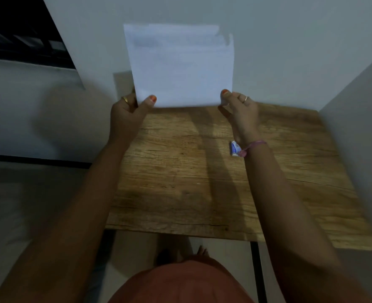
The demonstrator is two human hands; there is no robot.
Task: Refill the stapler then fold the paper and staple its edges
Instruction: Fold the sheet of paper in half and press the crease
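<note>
A white sheet of paper [180, 64] is held upright in the air above the far edge of the wooden table [180, 182]. My left hand [128, 114] pinches its lower left corner and my right hand [239, 112] pinches its lower right corner. The paper's top right corner looks uneven, as if two layers do not line up. A small white and blue box [235, 148], possibly a staple box, lies on the table by my right wrist. No stapler is visible.
White walls stand close behind the table and on its right. A dark window or opening [21, 31] is at the upper left. A bed-like pale surface [17, 193] lies left of the table. My feet show below the table's near edge.
</note>
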